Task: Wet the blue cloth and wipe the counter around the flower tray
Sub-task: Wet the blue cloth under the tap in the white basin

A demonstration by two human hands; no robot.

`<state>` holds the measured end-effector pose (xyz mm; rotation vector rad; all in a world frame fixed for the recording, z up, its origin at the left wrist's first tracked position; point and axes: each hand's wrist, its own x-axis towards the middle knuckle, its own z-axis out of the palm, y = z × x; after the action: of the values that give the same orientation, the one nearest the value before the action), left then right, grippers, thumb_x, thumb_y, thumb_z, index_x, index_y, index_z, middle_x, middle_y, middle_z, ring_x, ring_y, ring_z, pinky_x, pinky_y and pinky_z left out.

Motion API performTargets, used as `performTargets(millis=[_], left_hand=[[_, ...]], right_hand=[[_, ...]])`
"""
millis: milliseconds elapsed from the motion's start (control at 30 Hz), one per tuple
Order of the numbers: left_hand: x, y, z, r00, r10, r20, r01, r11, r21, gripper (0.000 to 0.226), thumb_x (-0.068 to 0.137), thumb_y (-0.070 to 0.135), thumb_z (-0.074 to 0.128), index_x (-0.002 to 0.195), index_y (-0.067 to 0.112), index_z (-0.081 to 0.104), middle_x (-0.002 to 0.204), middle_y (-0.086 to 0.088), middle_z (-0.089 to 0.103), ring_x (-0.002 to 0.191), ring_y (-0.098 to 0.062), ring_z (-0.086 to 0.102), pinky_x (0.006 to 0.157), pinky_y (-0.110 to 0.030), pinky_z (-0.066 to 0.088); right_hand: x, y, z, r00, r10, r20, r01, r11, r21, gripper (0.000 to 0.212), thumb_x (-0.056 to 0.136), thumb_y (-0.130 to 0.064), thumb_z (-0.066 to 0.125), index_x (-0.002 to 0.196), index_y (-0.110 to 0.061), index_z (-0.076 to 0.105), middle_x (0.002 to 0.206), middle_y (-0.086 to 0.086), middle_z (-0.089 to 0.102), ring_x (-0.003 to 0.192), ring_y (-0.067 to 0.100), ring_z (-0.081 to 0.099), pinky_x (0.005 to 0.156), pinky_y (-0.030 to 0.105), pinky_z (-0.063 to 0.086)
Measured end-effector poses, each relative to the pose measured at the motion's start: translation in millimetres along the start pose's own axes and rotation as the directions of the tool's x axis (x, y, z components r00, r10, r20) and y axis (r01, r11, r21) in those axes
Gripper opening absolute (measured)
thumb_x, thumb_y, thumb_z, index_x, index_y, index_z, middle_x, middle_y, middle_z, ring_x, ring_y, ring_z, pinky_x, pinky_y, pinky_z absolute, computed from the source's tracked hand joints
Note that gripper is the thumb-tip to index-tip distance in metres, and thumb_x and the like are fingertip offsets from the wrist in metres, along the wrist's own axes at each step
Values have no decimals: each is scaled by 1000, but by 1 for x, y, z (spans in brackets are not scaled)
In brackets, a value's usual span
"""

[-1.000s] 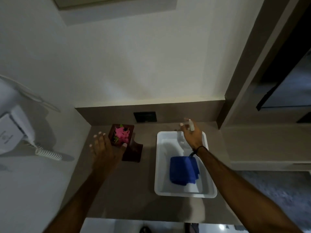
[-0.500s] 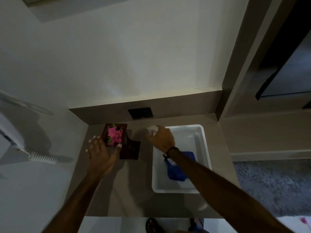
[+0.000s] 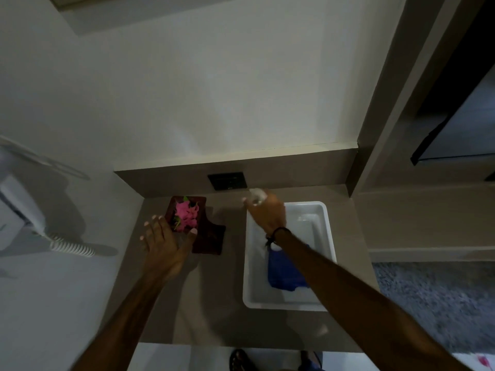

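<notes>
Blue cloth (image 3: 286,271) in white tub (image 3: 328,231), behind right hand (image 3: 267,212) whose grip holds pale object (image 3: 257,195)

arms: bare, sleeveless | right wrist: black band (image 3: 277,232)

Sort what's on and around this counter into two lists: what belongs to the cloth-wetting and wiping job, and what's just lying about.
For the job:
blue cloth, lying in the white basin
flower tray, by the left hand
counter
small white object in the right hand grip

Just lying about:
wall phone with coiled cord
black wall socket
</notes>
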<state>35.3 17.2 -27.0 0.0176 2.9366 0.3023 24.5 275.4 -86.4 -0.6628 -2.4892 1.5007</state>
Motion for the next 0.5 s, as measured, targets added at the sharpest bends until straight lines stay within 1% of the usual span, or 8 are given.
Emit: performTargets(millis=[67,100,200,267,333,367,433,500], left_hand=[[-1,0,2,1000,10,-22,-10,1000,-21,107,81,76,24,156,4,-2,168,-20,-4,155,-36,-7,125,-54,-1],[-1,0,3,999,10,-31,-11,999,-32,108,80,75,25,156,3,-1,168,-20,-3,155,-36,-7,125,-54,-1],[2,0,4,1000,-2,-19,1,999,-53,110,77,74,24,157,3,-1,168,-19,-4,155,-35,-8,125,-53,-2],[3,0,3,1000,-8,1,8,998,-65,111,77,75,23,157,4,-3,168,-18,-7,155,-34,-10,125,-53,-4],[3,0,3,1000,-7,-16,6,998,-66,110,78,75,25,157,3,-2,168,-19,-5,155,-35,-8,125,-53,-3],[2,1,3,1000,-2,-27,0,998,-66,110,78,74,26,156,3,-1,168,-20,-3,155,-35,-7,125,-53,-2],[2,1,3,999,2,-33,-5,997,-79,110,79,75,27,156,3,-1,168,-21,-2,155,-36,-6,125,-52,-2],[4,0,4,1000,2,-30,-5,996,-92,111,78,76,28,156,3,0,168,-21,-2,155,-36,-6,125,-53,-1]], right_hand=[[6,11,-17,995,-14,-98,19,999,51,30,92,-40,60,99,-13,68,74,0,64,60,3,55,59,15,48],[8,17,-24,992,-25,-127,32,998,55,27,94,-36,58,90,-11,69,68,2,60,56,3,51,57,16,46],[5,32,-36,984,25,-176,3,988,154,37,96,-31,54,60,-21,55,60,6,56,59,16,52,62,37,50],[2,38,-41,980,66,-187,-28,979,202,39,96,-31,53,57,-27,49,62,1,55,63,20,55,67,42,52],[0,40,-44,984,84,-156,-51,977,206,28,95,-36,52,70,-26,57,72,-1,61,73,21,61,69,40,52],[-1,41,-47,986,108,-123,-82,976,204,20,94,-39,53,85,-24,62,82,-2,63,81,20,62,71,35,50],[-4,46,-53,983,176,-48,-166,971,174,42,87,-45,61,122,-20,59,106,-3,64,97,17,61,80,29,49],[-15,56,-60,962,271,-20,-268,959,96,74,78,-48,72,139,-16,45,123,2,63,110,21,61,90,35,53]])
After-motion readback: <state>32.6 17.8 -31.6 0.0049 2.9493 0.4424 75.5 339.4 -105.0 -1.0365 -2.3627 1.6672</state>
